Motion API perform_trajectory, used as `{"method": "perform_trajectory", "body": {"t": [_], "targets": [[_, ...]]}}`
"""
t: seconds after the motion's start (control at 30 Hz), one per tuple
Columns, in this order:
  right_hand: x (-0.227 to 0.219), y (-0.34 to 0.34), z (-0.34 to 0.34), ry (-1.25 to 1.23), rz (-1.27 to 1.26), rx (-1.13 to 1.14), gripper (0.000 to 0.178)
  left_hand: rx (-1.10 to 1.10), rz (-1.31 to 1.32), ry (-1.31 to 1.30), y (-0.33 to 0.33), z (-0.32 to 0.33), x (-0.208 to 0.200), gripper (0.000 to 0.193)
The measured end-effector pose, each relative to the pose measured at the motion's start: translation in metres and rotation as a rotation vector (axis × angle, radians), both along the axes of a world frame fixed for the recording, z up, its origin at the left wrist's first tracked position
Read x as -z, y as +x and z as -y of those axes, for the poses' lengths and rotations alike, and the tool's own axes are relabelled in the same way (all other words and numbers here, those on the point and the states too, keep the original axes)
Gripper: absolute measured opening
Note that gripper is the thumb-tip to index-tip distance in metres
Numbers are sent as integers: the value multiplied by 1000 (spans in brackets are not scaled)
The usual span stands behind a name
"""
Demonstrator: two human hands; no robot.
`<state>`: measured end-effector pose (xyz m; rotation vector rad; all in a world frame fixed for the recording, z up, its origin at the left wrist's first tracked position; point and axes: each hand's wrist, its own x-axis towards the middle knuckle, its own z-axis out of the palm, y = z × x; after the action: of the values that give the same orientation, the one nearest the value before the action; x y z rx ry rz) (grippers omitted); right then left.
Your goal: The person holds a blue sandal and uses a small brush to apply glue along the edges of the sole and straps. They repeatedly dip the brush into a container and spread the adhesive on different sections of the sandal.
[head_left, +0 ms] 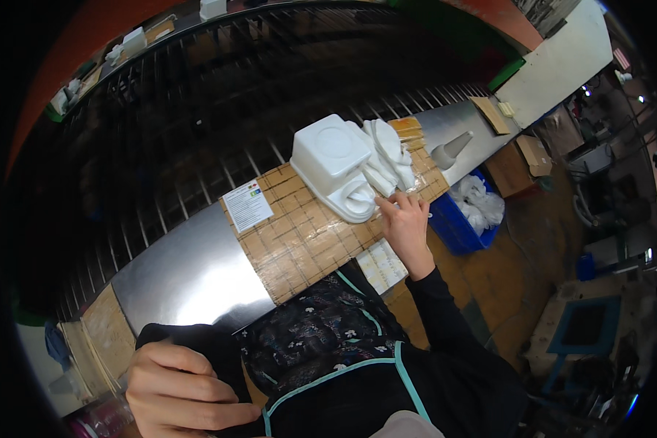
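A white box-shaped plastic piece [332,150] lies on the brown-taped part of the bench, with a rounded lip and an oval recess on its near side. Against its right side rest several white, soft-looking folded pieces [390,157]. My right hand [407,225] reaches to the near edge of these white pieces, its fingers bent and close together. Whatever lies between those fingertips is too small to make out. Low at the left, my left hand [186,390] is raised close to me, fingers curled inward. Its palm is hidden, and no object shows in it.
A grey cone-shaped piece [452,150] stands on the metal bench [190,270] at the right. A printed sheet [247,206] lies on the brown tape [292,255]. Beyond the bench are dark bars. Below right sit a blue bin [452,233] of white bags and a cardboard box [515,168].
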<state>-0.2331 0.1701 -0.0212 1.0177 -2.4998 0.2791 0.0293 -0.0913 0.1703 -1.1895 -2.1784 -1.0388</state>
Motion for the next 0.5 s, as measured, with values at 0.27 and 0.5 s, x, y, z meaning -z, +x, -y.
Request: {"method": "perform_trajectory", "body": {"t": [0.27,0.5], "targets": [[-26,-158,-70,-571,70,369,67,-46,-11,-86,2,5,1,33],[19,-287,-123,-591,365,358,65,-70,-79,-17,3,1,1,33]]}}
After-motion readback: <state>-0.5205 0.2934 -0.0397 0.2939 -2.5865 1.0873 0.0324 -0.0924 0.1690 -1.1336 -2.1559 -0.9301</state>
